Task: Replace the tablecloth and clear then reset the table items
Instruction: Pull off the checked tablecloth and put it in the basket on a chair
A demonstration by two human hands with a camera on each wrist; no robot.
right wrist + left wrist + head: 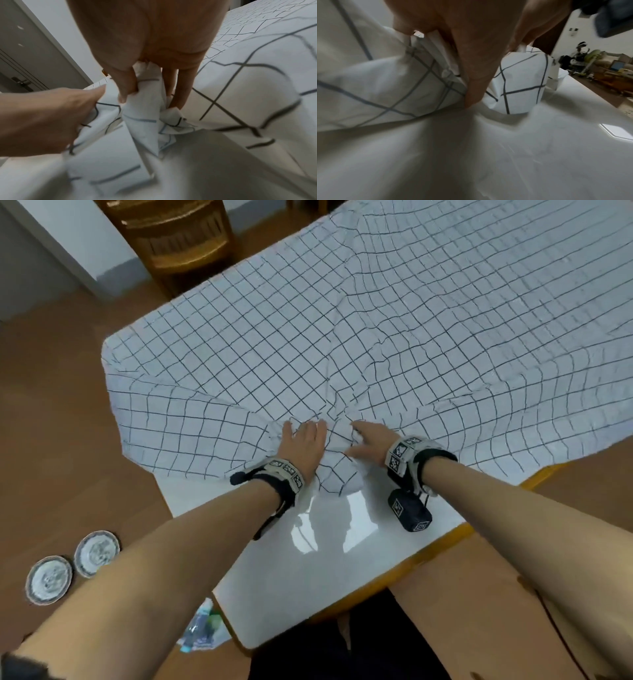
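Observation:
A white tablecloth with a dark grid (376, 337) covers most of the glossy white table (325, 542); its near edge is bunched and pulled back from the table's near end. My left hand (303, 440) lies on the bunched edge, fingers on top and the thumb (474, 81) down against the fold, holding it. My right hand (366, 440) is just to its right. In the right wrist view that hand (149, 102) pinches a wad of the cloth (145, 119) between thumb and fingers. The hands almost touch.
Two patterned plates (49, 578) (97, 553) lie on the wooden floor at the left. A wooden chair (178, 244) stands beyond the far left corner. A clear plastic bag (202, 628) sits on the floor by the table's near corner. A black pack (409, 510) hangs from my right wrist.

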